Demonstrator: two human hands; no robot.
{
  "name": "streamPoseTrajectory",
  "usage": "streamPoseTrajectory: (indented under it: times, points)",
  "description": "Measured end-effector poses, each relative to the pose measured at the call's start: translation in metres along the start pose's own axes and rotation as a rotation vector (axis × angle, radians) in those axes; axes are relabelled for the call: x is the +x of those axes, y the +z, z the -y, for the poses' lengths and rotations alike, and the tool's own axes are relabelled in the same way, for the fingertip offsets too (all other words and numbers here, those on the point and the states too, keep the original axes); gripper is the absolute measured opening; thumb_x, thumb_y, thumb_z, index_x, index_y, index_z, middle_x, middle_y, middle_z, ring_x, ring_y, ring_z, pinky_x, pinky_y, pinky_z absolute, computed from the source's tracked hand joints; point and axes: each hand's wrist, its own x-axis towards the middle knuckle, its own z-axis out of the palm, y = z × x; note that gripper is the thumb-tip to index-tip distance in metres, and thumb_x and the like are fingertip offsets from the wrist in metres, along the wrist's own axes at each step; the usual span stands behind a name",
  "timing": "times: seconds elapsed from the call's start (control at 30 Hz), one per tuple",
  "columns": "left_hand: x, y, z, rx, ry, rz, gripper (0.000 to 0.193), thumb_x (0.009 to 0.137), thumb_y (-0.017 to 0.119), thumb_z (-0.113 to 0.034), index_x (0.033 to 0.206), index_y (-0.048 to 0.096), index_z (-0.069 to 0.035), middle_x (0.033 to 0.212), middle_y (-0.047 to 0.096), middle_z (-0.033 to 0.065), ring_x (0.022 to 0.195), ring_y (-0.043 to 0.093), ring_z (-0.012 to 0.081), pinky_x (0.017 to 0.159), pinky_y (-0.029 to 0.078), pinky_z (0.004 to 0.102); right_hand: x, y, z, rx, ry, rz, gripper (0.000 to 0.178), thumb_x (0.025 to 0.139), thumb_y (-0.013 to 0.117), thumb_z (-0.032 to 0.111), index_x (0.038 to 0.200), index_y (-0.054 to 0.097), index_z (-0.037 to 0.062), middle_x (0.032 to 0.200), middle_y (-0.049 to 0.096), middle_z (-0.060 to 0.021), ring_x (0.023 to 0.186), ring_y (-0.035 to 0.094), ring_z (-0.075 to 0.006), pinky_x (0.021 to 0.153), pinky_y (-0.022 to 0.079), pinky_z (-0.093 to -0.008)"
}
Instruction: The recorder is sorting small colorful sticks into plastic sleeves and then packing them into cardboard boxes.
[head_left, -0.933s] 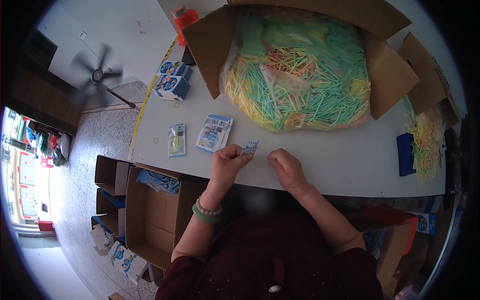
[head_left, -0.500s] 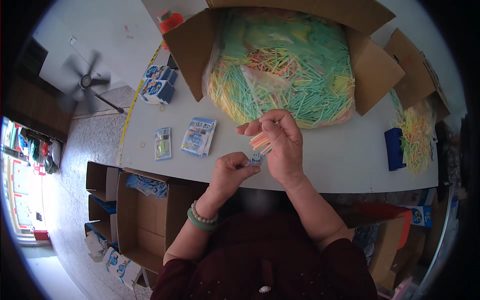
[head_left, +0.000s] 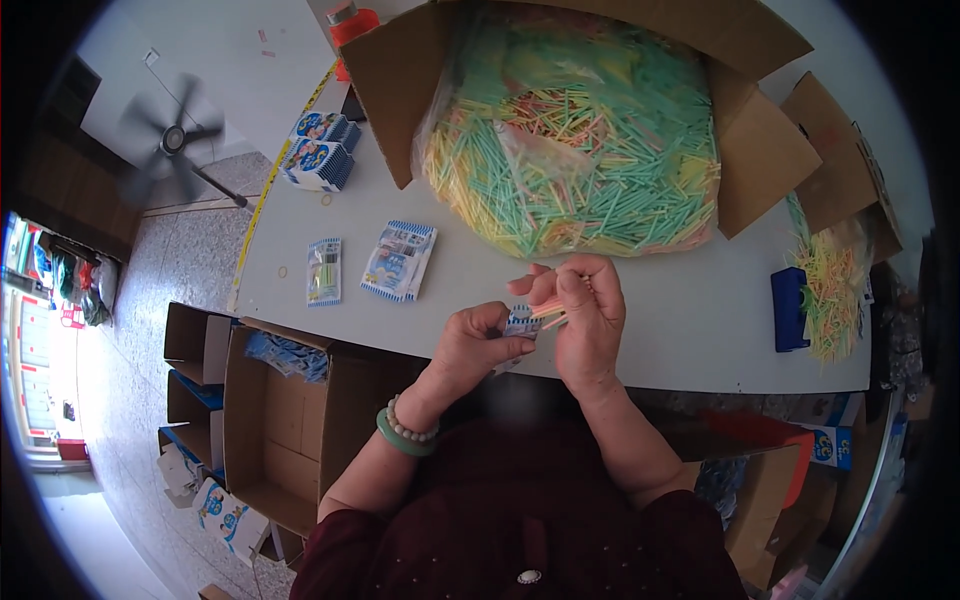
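Observation:
My left hand (head_left: 472, 345) is closed on a small blue-and-white packet (head_left: 521, 322), pinched between thumb and fingers. Opposite it, my right hand (head_left: 590, 325) grips a small bunch of thin pink and yellow sticks (head_left: 549, 313). The sticks' tips meet the packet's upper end; whether they are inside it I cannot tell. Beyond my hands lies a big clear bag of loose green, yellow and pink sticks (head_left: 620, 215) in an open cardboard box (head_left: 765, 135). Left of my hands, a filled packet (head_left: 324, 272) and a pile of flat packets (head_left: 399, 261) lie on the white table (head_left: 680, 320).
Stacked blue-and-white packets (head_left: 320, 163) stand at the table's far left. A blue holder (head_left: 789, 310) and a heap of sticks (head_left: 835, 290) are at the right. Below the table's left edge, a cardboard carton (head_left: 292, 430) contains blue packets. A fan (head_left: 173, 140) stands beyond.
My right hand has moved down and slightly right, and the sticks now lie flatter, pointing left against the packet. The packet has risen slightly in my left hand. The whole view has shifted a little.

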Motion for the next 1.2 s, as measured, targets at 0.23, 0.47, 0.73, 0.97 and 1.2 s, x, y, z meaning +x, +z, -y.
streamPoseTrajectory:
  times: [0.23,0.47,0.73,0.97,1.2]
  points:
    - [-0.002,0.0,0.006,0.309,0.039,-0.002,0.028,0.075,0.077,-0.01,0.066,0.052,-0.002,0.059,0.054,-0.0001,0.058,0.049,0.0031,0.05,0.039,0.0253,0.007,-0.001,0.01,0.108,0.07,-0.046,0.018,0.098,0.048,0.023,0.099,0.047,0.0058,0.073,0.059,-0.0076,0.071,0.064,-0.0241,0.086,0.048,-0.0418]
    - [-0.008,0.001,-0.002,0.615,0.292,-0.143,0.018,0.083,0.065,-0.007,0.082,0.048,-0.002,0.073,0.058,0.0156,0.066,0.058,0.0331,0.059,0.044,0.0392,-0.004,-0.029,-0.041,-0.458,-0.27,-0.105,0.015,0.098,0.05,0.018,0.1,0.047,0.0041,0.084,0.065,-0.0119,0.077,0.065,-0.0221,0.077,0.051,-0.033]
    - [-0.014,-0.009,-0.01,0.708,0.195,-0.19,0.025,0.079,0.07,-0.009,0.075,0.047,-0.001,0.067,0.055,0.0154,0.06,0.052,0.0336,0.056,0.043,0.0388,-0.008,-0.048,-0.031,-0.757,0.038,0.065,0.015,0.096,0.052,0.018,0.096,0.046,0.0041,0.09,0.068,-0.0142,0.088,0.066,-0.0216,0.085,0.049,-0.0346]
    - [-0.013,-0.005,-0.014,0.523,0.104,-0.158,0.031,0.075,0.077,-0.014,0.071,0.049,-0.001,0.057,0.048,0.0085,0.055,0.038,0.0117,0.051,0.04,0.0305,0.017,0.0,0.016,0.08,0.037,0.039,0.025,0.099,0.046,0.03,0.096,0.041,0.0054,0.087,0.067,-0.0162,0.093,0.066,-0.0298,0.092,0.045,-0.0417]
    - [-0.013,0.006,-0.02,0.286,-0.013,-0.042,0.022,0.078,0.075,-0.011,0.076,0.055,-0.003,0.061,0.055,0.0003,0.056,0.045,0.0049,0.05,0.04,0.0255,0.008,0.013,0.003,-0.083,-0.136,0.144,0.021,0.1,0.045,0.028,0.097,0.039,0.0078,0.085,0.068,-0.0144,0.091,0.066,-0.0283,0.105,0.032,-0.0465]
